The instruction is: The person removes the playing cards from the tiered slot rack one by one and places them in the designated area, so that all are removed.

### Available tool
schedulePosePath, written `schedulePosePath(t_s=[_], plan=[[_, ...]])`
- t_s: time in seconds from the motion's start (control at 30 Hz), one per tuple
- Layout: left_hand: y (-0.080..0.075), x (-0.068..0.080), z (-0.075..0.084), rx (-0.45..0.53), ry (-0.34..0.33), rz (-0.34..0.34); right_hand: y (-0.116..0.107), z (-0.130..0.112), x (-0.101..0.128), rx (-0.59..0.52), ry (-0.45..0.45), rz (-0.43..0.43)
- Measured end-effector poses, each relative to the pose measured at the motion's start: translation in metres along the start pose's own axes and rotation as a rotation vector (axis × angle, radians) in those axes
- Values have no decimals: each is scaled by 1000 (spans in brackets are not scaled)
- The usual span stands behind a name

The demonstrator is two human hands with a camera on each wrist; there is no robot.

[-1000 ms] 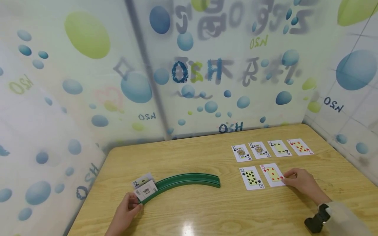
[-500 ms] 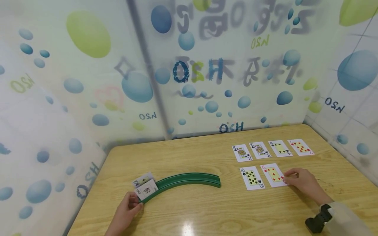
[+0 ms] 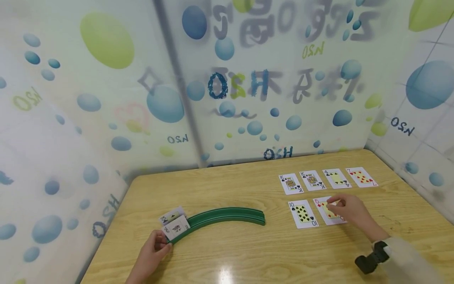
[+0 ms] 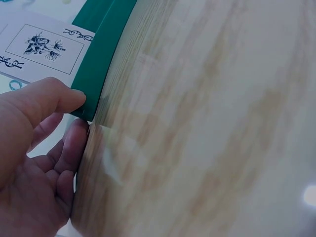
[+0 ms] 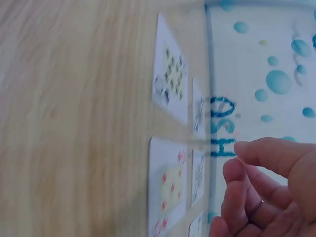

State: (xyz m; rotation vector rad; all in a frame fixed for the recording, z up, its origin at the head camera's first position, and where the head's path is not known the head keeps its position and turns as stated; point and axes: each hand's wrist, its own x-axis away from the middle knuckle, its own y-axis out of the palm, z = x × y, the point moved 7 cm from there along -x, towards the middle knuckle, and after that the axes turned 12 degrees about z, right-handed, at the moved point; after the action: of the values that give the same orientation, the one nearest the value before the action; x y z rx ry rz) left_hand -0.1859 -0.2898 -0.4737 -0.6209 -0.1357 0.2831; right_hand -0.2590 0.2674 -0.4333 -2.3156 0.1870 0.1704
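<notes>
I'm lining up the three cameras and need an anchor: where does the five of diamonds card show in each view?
Head: five of diamonds lies lower right on the table, partly under the right hand.
Left wrist: not in it; only the green card rack and two cards.
Right wrist: bottom centre, left of the fingers.
Shared landmark: the ten of spades, beside it in both views.

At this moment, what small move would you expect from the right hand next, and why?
Probably lowering its fingers to pick up the 5 of diamonds. The right hand hovers over that card holding nothing, while the left hand grips the end of the green card holder.
</notes>
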Motion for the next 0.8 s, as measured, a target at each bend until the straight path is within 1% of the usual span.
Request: schedulePosePath(t_s=[0.1,0.2,0.33,0.47,0.63,0.8], plan=[[1,0,1,-2,6,-1,8,-18,-3,-38,-39,0],[1,0,1,-6,-4,3,20,-37,-9,-72,-46,-15],[0,0,3,-17,3,9,39,-63,-14,-127,-47,-66],[-2,-1,7,-17,18,19,59,-89,-17,-189,-80,-110],[-4,-1,10,-10,24,24,83,-118,-20,-255,-145,-154],[-4,-1,8,-9,45,34,108,-148,-17,-292,-224,-198]])
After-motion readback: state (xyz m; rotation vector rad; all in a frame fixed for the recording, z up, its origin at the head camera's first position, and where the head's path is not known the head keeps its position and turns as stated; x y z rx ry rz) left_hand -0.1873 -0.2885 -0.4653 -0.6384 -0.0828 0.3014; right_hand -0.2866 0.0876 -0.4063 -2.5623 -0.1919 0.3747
